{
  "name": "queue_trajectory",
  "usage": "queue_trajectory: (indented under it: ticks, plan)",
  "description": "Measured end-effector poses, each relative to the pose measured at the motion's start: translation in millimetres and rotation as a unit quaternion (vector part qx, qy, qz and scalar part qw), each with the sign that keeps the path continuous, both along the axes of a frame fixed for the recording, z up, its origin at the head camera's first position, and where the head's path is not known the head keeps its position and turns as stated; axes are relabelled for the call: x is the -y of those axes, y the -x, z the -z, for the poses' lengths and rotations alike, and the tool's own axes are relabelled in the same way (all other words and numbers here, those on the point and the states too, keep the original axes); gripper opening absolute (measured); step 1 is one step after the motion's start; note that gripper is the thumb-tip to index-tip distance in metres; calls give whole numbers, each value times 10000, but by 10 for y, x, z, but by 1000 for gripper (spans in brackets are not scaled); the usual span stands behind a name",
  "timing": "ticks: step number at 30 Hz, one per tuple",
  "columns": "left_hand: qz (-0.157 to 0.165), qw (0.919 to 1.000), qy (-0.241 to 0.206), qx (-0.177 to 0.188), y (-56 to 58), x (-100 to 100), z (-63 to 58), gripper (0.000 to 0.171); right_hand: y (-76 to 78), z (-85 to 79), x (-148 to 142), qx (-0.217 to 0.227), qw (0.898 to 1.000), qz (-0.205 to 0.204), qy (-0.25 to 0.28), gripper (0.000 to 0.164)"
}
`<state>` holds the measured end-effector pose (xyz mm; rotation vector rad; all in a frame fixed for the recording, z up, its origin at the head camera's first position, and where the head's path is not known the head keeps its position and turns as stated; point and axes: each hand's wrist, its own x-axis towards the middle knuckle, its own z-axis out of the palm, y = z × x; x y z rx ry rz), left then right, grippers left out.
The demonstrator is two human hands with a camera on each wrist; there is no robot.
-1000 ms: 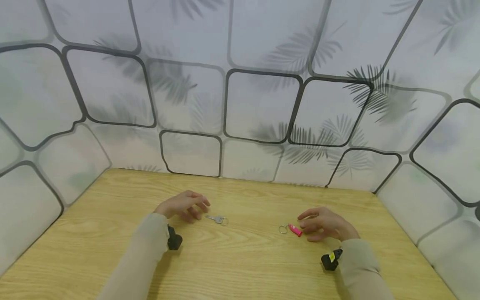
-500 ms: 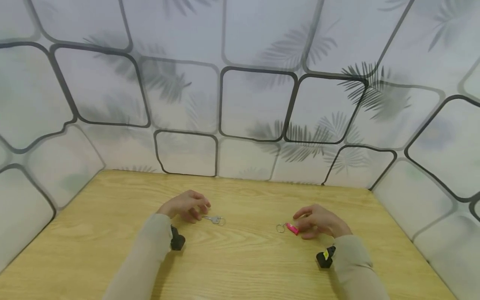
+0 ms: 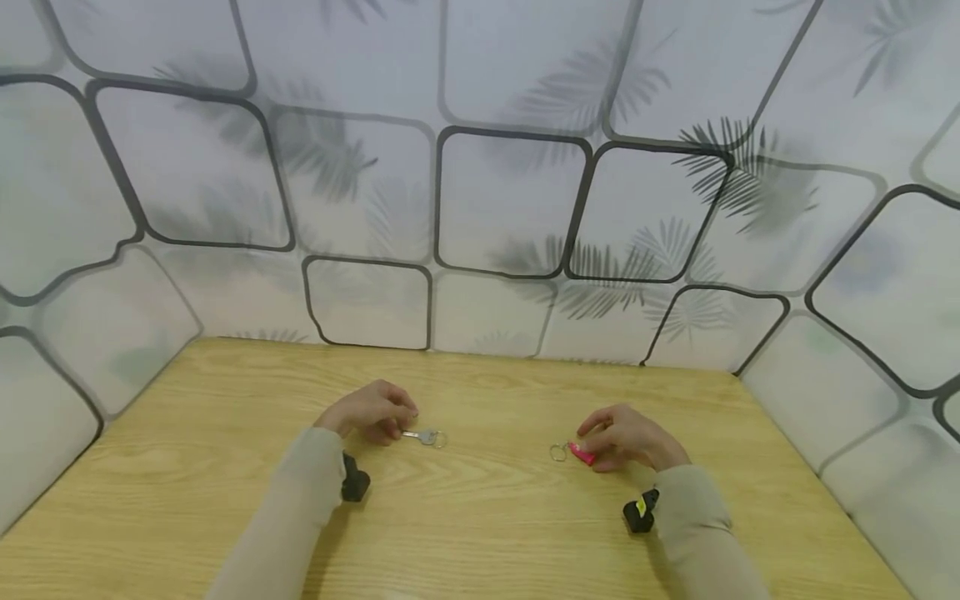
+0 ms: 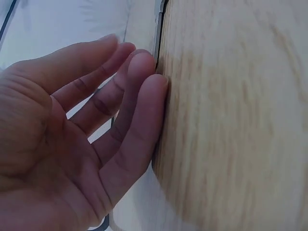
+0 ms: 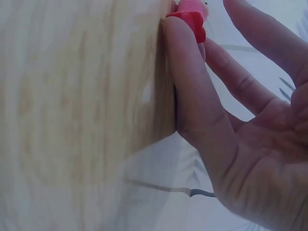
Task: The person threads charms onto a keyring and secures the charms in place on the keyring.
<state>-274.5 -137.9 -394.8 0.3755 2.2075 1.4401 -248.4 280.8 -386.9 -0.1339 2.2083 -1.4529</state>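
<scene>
On the wooden table [image 3: 480, 533] a silver key [image 3: 426, 437] with a small ring lies beside my left hand [image 3: 369, 410]. The fingertips of that hand reach the key's blade end. In the left wrist view the left hand's fingers [image 4: 149, 106] are loosely bent, with their tips at the table and the thumb apart from them. My right hand [image 3: 633, 437] is over a bright pink keychain charm [image 3: 582, 454] with a metal ring [image 3: 558, 452]. In the right wrist view one fingertip touches the charm's red end [image 5: 190, 19]; the other fingers stay spread, not closed round it.
A patterned white cloth wall [image 3: 495, 317] with leaf prints rises behind the table and along both sides. A black wrist camera [image 3: 639, 512] sits under the right sleeve, and another black camera [image 3: 355, 480] under the left.
The right hand has moved left over the pink charm until its fingers touch it. The left fingers have drawn closer to the key's blade. The head view has shifted slightly.
</scene>
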Motion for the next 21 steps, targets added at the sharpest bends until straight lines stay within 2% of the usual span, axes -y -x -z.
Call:
queue_trajectory:
  ticks: [5,13,21]
  plan:
    - [5,10000,6,-13,26,-19,30,19,-11,13,3,-58,10000,62,-32,34]
    - [-71,9993,284,-211,27,-47,54,19,-15,6,37,-200,9994,155,-233,29]
    - [45,9918,780,-1013,-10,-101,45,15,0,16,62,-188,9993,238,-220,26]
